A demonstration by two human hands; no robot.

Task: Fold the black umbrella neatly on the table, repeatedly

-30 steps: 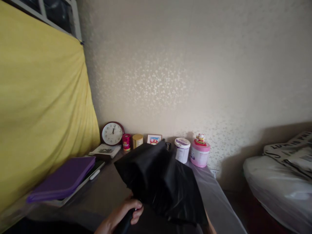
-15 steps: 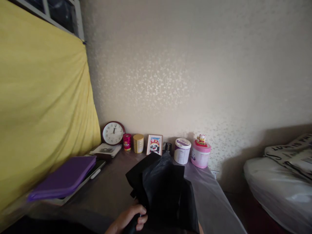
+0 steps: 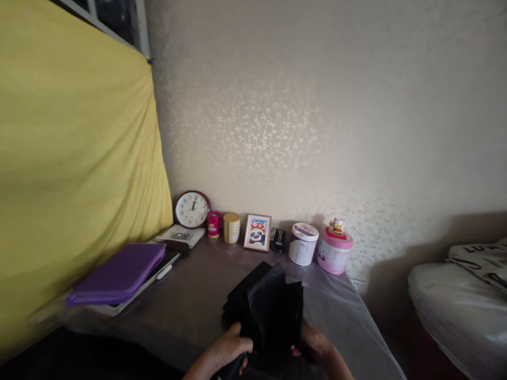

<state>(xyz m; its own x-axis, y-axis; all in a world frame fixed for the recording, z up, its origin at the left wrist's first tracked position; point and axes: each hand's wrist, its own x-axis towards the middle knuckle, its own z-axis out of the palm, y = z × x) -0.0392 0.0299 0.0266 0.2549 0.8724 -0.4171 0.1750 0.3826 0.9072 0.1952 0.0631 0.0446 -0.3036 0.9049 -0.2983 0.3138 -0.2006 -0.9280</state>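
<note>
A black folding umbrella [image 3: 273,306] with loose, bunched fabric is held low over the front of the table, its folds pointing away from me. My left hand [image 3: 232,348] is wrapped round its dark handle. At the right side of the fabric, my right hand [image 3: 315,340] has its fingers closed on the folds, partly hidden by the black cloth. Behind the umbrella stand a framed panda picture [image 3: 257,233], a black stapler-like object [image 3: 279,240] and a white tub with a purple-marked lid [image 3: 303,244].
A round clock [image 3: 192,209], a pink can [image 3: 214,225] and a yellow-lidded jar [image 3: 232,229] line the wall. Purple folders [image 3: 119,274] lie at left beside a yellow curtain [image 3: 79,158]. A pink tub [image 3: 335,253] carries a lucky cat figurine [image 3: 337,227]. A plastic-wrapped bundle [image 3: 459,301] sits at right.
The umbrella has come lower, and its fabric is gathered closer together. My right hand, mostly hidden before, now shows at its right side. The view has shifted slightly left.
</note>
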